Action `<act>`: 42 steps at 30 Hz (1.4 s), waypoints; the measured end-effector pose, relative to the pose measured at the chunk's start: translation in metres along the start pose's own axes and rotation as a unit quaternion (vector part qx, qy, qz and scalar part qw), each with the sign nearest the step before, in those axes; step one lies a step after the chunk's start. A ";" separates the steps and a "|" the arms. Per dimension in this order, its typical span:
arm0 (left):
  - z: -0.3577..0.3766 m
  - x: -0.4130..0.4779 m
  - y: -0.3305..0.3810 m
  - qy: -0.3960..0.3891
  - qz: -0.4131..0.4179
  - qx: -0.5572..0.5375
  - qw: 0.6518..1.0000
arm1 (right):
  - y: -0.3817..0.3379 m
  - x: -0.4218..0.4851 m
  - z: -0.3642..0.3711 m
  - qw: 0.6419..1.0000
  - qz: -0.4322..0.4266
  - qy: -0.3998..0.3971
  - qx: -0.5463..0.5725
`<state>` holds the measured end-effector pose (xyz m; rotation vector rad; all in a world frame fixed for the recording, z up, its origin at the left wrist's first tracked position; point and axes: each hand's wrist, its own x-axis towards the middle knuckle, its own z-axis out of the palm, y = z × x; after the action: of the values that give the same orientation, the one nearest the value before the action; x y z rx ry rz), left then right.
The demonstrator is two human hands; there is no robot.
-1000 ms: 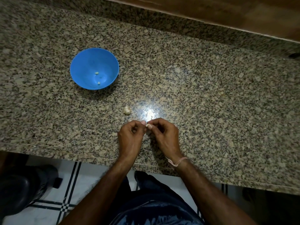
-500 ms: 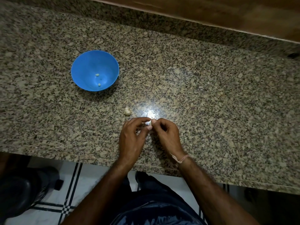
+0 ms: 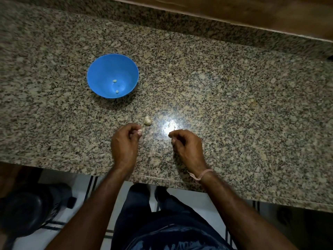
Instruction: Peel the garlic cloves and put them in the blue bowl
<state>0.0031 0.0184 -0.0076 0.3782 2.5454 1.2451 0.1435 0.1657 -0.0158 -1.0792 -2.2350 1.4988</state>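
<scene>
A blue bowl [image 3: 100,69] stands on the granite counter at the left, with two small peeled garlic cloves [image 3: 114,81] inside. A small cluster of unpeeled garlic [image 3: 148,120] lies on the counter just below and right of the bowl. My left hand [image 3: 124,143] pinches a garlic clove [image 3: 140,131] at its fingertips, right beside that cluster. My right hand [image 3: 186,144] is apart from it to the right, fingers curled with thumb and forefinger pressed together; whether a bit of skin is between them I cannot tell.
The granite counter [image 3: 234,105] runs wide to the right, with a bright light reflection near my right hand. A wooden ledge [image 3: 234,11] borders the back. The counter's front edge lies under my wrists; a dark round object [image 3: 27,210] stands on the floor at left.
My hands were joined together on the clove; now they have parted. The left hand keeps the clove and the right hand has pulled away to the right.
</scene>
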 end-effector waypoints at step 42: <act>-0.015 -0.016 -0.015 -0.024 -0.109 -0.209 0.972 | -0.027 -0.009 0.043 0.996 -0.008 0.059 -0.070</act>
<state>0.0112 -0.0074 -0.0085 0.0343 2.1358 1.6067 0.1139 0.1243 -0.0090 -1.1553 -2.2876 1.2528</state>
